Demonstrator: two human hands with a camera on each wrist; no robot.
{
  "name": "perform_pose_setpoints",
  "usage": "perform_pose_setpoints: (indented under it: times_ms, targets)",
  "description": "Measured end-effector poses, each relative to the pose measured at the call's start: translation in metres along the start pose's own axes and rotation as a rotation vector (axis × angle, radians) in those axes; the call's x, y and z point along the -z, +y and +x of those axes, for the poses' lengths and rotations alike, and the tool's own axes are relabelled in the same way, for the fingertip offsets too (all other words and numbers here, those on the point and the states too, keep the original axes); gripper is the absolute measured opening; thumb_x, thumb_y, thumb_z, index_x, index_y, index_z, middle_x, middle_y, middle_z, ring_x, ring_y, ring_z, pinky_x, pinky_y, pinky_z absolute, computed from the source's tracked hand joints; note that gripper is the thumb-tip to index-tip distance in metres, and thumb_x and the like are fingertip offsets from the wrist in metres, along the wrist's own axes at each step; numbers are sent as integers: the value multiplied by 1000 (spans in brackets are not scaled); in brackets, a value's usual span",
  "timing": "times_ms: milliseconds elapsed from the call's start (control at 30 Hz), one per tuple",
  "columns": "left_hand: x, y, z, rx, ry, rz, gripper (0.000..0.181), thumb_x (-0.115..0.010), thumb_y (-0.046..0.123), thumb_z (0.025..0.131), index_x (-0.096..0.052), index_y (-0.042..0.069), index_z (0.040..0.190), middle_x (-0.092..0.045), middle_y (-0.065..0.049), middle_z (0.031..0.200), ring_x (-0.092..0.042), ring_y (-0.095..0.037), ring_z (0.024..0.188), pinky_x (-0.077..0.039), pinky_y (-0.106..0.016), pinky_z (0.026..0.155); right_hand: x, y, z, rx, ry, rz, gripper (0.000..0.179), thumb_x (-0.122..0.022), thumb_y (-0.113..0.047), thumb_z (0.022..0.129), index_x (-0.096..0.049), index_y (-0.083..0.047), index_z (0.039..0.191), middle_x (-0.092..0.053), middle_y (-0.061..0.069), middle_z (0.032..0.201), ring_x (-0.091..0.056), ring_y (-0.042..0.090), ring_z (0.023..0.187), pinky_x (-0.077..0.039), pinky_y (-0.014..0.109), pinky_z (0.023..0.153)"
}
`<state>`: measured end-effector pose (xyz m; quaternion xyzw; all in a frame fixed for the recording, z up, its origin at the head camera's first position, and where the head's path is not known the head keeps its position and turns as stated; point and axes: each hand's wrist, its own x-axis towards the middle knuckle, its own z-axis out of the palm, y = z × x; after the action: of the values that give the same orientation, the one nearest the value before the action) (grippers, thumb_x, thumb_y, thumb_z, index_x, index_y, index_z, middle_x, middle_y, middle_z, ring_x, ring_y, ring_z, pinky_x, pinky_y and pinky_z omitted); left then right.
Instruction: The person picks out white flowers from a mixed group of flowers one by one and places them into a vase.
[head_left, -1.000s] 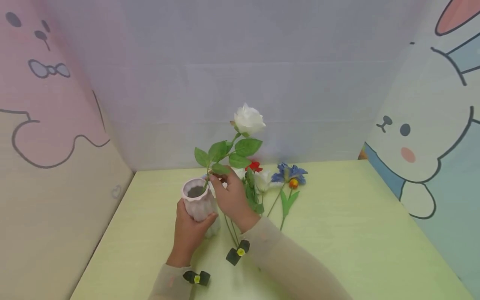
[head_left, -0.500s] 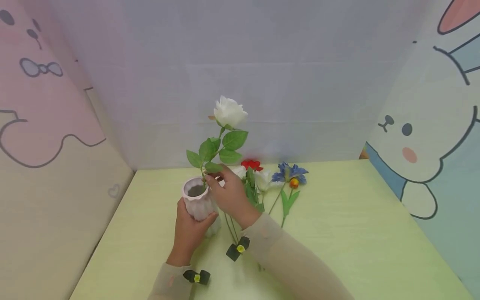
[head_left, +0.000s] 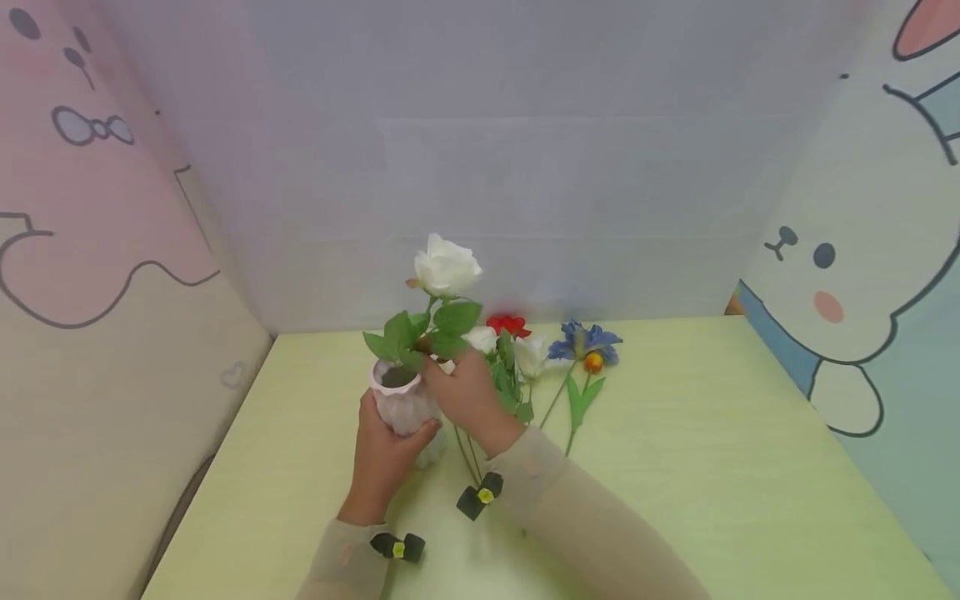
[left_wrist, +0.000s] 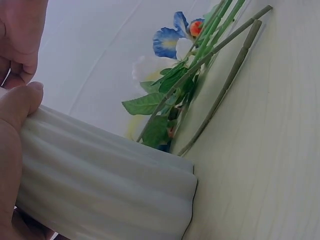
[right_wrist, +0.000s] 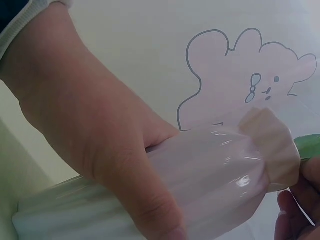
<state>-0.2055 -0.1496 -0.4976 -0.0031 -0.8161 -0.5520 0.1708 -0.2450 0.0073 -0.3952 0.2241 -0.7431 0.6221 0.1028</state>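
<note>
A ribbed white vase [head_left: 405, 408] stands on the table at centre left, and my left hand [head_left: 382, 454] grips its side, thumb across the front. Over its mouth rises a white rose [head_left: 447, 267] with green leaves clustered just above the rim. My right hand [head_left: 472, 396] pinches the rose's stem right at the rim's right side; the stem's lower end is hidden in the vase. In the right wrist view, the right fingers [right_wrist: 310, 172] show at the vase's rim beside a green leaf. The left wrist view shows the vase's base meeting the tabletop.
Right of the vase, several flowers lie on the pale yellow table [head_left: 712, 450]: a red flower [head_left: 507, 325], white roses [head_left: 531, 357], a blue flower [head_left: 582, 342] and an orange tulip [head_left: 593, 362]. Their stems [left_wrist: 220, 90] point toward me. Cartoon-printed cloth walls [head_left: 525, 192] enclose the table.
The white rose has come left and then down, its leaves now close over the vase's rim. My right hand keeps its pinch on the stem; my left hand holds the vase in place.
</note>
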Motion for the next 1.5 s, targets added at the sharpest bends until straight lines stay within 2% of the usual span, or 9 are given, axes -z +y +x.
perform_pose_setpoints:
  times_ms: [100, 267, 567, 700, 800, 900, 1000, 1233, 1500]
  targets:
    - [0, 0, 1, 6, -3, 2, 100, -95, 24, 75, -31, 6, 150, -51, -15, 129, -56, -31, 107, -48, -50, 89, 1, 1, -1, -39, 15, 32, 25, -70, -16, 98, -67, -3, 119, -71, 9, 117, -66, 24, 113, -52, 43, 96]
    - [-1, -1, 2, 18, -11, -17, 100, -95, 25, 75, -31, 7, 149, -51, -14, 129, -56, -30, 108, -48, -50, 90, 4, 6, -1, -70, 39, 27, 31, -72, -17, 97, -65, -2, 123, -71, 12, 117, -66, 25, 113, -53, 44, 95]
    - [-1, 1, 2, 33, -8, -12, 99, -95, 22, 74, -32, 6, 148, -51, -15, 130, -56, -31, 109, -46, -50, 93, 11, 17, -3, -143, 64, -18, 21, -69, -16, 96, -71, -5, 114, -72, 7, 105, -60, 19, 87, -53, 37, 76]
    - [-1, 1, 3, 33, -5, -8, 99, -95, 20, 74, -32, 6, 148, -51, -14, 131, -55, -32, 110, -46, -51, 95, 13, 24, -6, -148, 122, -24, 23, -65, -5, 91, -73, -2, 113, -74, 10, 104, -65, 21, 92, -54, 38, 81]
    - [-1, 2, 3, 31, -7, -5, 98, -95, 19, 74, -32, 6, 148, -50, -14, 131, -55, -32, 111, -45, -52, 95, 17, 30, -9, -133, 162, 43, 23, -63, 2, 89, -74, 0, 110, -75, 13, 105, -68, 25, 98, -55, 39, 87]
    - [0, 2, 3, 27, -9, 3, 98, -94, 18, 74, -31, 6, 148, -50, -15, 132, -55, -33, 112, -45, -52, 95, 23, 36, -12, -134, 180, 93, 18, -66, 1, 92, -75, 0, 107, -74, 10, 104, -68, 24, 100, -54, 36, 90]
    - [0, 3, 3, 26, -11, 10, 98, -94, 18, 75, -31, 6, 148, -50, -16, 131, -55, -33, 112, -46, -52, 95, 30, 41, -18, -142, 195, 118, 13, -70, -5, 96, -76, -2, 107, -74, 9, 104, -68, 23, 100, -53, 32, 89]
    - [-1, 5, 2, 45, -14, -15, 97, -94, 18, 74, -31, 6, 148, -51, -15, 130, -56, -33, 111, -47, -52, 93, 43, 39, -45, -236, 240, 125, 14, -73, -13, 98, -74, -2, 106, -72, 8, 106, -65, 19, 95, -53, 28, 82]
    - [0, 5, 2, 41, 2, -10, 97, -95, 17, 73, -33, 6, 146, -52, -15, 128, -56, -32, 108, -47, -51, 90, 44, 51, -65, -203, 203, 137, 13, -72, -10, 98, -73, 0, 106, -72, 11, 100, -65, 17, 88, -54, 27, 78]
